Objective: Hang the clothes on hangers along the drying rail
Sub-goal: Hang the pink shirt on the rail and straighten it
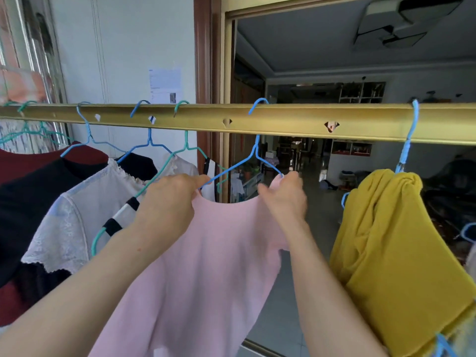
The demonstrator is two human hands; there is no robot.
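Observation:
A gold drying rail (pixel 283 119) runs across the view at head height. A blue wire hanger (pixel 255 150) is hooked over it in the middle, carrying a pink top (pixel 206 253). My left hand (pixel 170 199) grips the pink top's left shoulder at the hanger's arm. My right hand (pixel 286 194) pinches the top's right shoulder strap at the hanger's other end. The lower part of the pink top hangs down between my forearms.
Left of the pink top hang a striped garment (pixel 121 217), a white lace top (pixel 74 215), a black top (pixel 33 197) and a dark red one (pixel 15 161) on teal and blue hangers. A mustard yellow garment (pixel 391 253) hangs on a blue hanger at the right. An open doorway lies behind.

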